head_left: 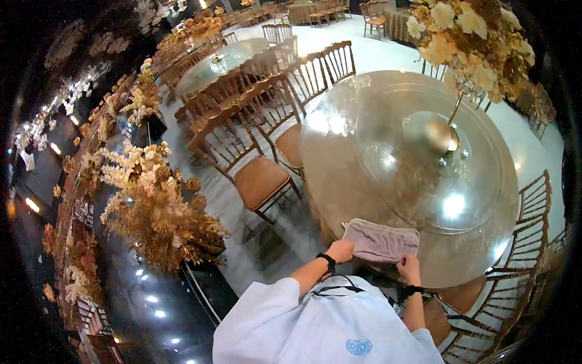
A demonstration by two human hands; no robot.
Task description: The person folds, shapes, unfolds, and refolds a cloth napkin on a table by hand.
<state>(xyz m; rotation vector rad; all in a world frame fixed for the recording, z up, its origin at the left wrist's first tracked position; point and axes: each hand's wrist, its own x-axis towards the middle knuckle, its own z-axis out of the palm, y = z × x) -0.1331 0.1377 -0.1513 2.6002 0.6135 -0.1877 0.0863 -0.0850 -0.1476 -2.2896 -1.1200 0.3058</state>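
Note:
A folded mauve cloth (383,241) is stretched between my two hands over the near edge of the round glossy table (345,176). My left hand (341,250) pinches its left side, fingers closed. At its lower right corner my right hand (408,267) is closed on the cloth too. The cloth looks flat and doubled over, with a few wrinkles. Whether its underside touches the tabletop I cannot tell.
A glass turntable (418,212) covers the table's middle, bearing a tall floral centerpiece (467,36). Wooden chairs (260,179) stand left, more (527,242) at right. Floral arrangements (160,212) line a dark glossy platform at left. Another round table (224,57) is farther back.

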